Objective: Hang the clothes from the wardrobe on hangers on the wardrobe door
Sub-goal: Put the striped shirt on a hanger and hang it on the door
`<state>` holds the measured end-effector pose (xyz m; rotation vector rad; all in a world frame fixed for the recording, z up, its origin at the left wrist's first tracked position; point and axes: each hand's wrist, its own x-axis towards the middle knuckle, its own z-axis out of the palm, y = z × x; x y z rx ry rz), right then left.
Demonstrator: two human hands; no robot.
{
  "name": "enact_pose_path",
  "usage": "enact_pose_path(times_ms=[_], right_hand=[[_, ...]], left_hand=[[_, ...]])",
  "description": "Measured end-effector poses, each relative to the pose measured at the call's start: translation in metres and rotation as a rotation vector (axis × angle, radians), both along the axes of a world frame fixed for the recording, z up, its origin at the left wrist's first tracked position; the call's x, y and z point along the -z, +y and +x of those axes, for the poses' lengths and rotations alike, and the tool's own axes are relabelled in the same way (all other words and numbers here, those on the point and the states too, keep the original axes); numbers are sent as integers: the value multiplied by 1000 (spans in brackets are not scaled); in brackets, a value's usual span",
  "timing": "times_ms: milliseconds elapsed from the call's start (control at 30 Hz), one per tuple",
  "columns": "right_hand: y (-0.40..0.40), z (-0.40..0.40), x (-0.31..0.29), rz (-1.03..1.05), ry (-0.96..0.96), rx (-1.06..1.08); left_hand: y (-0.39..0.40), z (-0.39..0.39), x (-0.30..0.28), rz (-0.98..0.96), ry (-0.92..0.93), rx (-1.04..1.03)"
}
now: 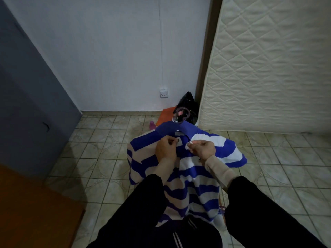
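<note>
A blue and white striped polo shirt [193, 178] hangs in front of me on a purple hanger, whose hook [183, 114] sticks up above the blue collar. My left hand [165, 148] pinches the left side of the shirt's front placket just below the collar. My right hand [204, 147] pinches the right side of the placket, a little apart from the left. The shirt's lower part drapes down between my dark sleeves. The hanger's arms are hidden inside the shirt.
A grey-blue wardrobe door [26, 97] stands at the left, with a brown wooden surface [30, 208] below it. A quilted mattress [268, 65] leans on the right. A black bag [188, 104] and orange item [165, 115] lie on the tiled floor by the wall.
</note>
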<state>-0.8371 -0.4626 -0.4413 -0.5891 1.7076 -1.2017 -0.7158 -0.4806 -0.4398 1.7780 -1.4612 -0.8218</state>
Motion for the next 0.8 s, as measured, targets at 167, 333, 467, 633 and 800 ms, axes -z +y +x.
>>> enact_pose_path(times_ms=[167, 333, 467, 633, 800], right_hand=[[-2, 8, 1, -5, -143, -4], [-4, 13, 0, -134, -99, -112], [-12, 13, 4, -219, 45, -181], [-13, 11, 10, -287, 64, -292], [-11, 11, 15, -350, 27, -323]], left_hand=[[-4, -1, 0, 20, 163, -7], [-9, 0, -4, 65, 314, 46], [-15, 7, -5, 151, 432, 89], [-18, 11, -6, 203, 490, 114], [-20, 9, -5, 204, 452, 116]])
